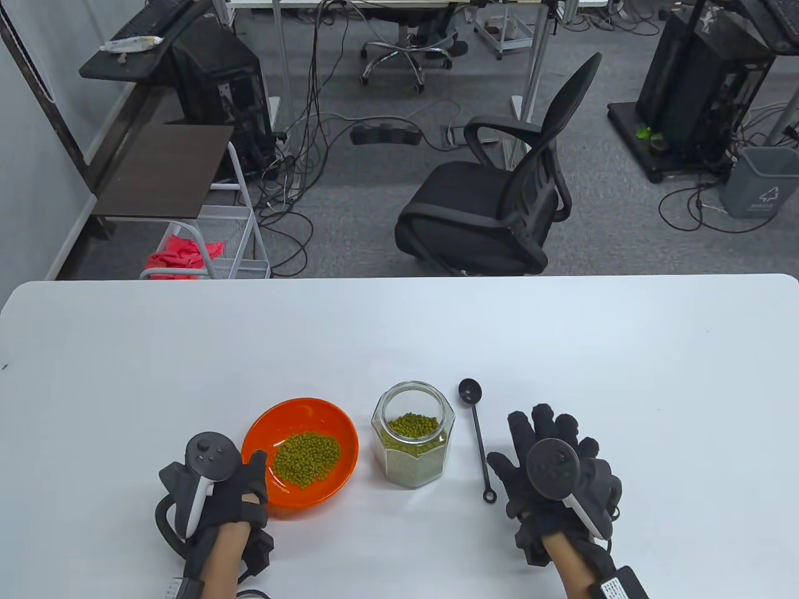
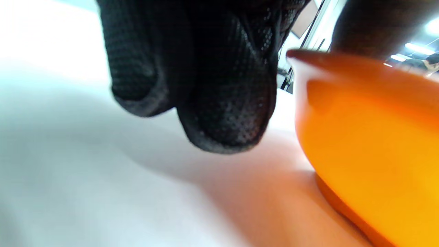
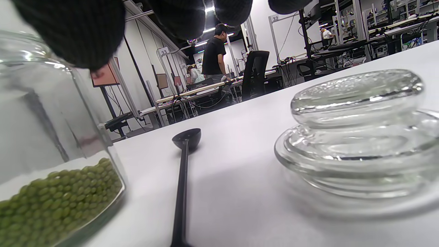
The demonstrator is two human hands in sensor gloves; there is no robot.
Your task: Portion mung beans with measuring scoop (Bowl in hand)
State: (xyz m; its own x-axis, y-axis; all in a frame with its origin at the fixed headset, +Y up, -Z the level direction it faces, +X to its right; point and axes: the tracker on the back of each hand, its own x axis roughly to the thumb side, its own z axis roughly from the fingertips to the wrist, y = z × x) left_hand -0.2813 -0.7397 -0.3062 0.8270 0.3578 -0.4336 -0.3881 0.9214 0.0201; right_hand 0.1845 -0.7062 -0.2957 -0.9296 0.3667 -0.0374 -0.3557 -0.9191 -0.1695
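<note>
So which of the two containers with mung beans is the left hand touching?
The orange bowl: the left hand rests against its rim. The glass jar stands apart, untouched.

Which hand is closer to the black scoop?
Right. The right hand hovers just beside the black scoop, not touching it. The left hand is across the jar, at the orange bowl.

Orange bowl (image 1: 274, 430), green mung beans (image 1: 308, 456) inside. Clear glass jar (image 1: 413, 465), same green beans. Clear glass lid (image 3: 356, 137). Black measuring scoop (image 1: 479, 437). Black mesh gloves on both hands, left hand (image 1: 215, 493), right hand (image 1: 558, 468). White table (image 1: 399, 337).
</note>
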